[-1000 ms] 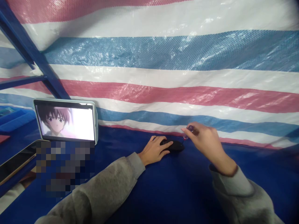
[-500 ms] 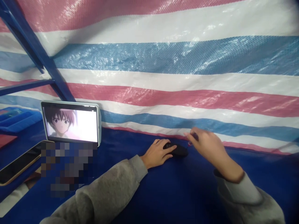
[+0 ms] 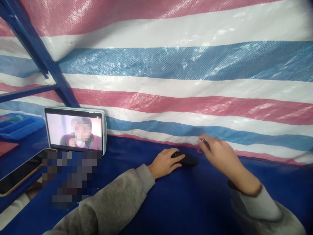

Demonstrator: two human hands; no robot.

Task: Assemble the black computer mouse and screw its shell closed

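Note:
My left hand (image 3: 166, 163) lies over the left end of a black computer mouse (image 3: 189, 159) on the blue table, fingers bent across it and holding it. To the right of the mouse, my right hand (image 3: 218, 151) is raised slightly, with thumb and fingers pinched together. A small dark piece (image 3: 206, 142) shows between those fingers; its kind is hidden. Just below the fingertips is a small pinkish, see-through bit (image 3: 200, 150). Whether it belongs to the dark piece, I cannot tell.
A tablet (image 3: 104, 130) playing a video stands at the left. Before it lies a phone (image 3: 22, 171), beside a blurred-out patch. Further left are a blue tray (image 3: 24, 130) and a red flat item (image 3: 7, 147). Striped plastic sheeting (image 3: 171, 88) and a blue frame bar (image 3: 36, 49) border the table.
My right hand has shifted slightly to the right, and its fingers have turned a little. My left hand stays on the mouse. The tablet's picture has changed.

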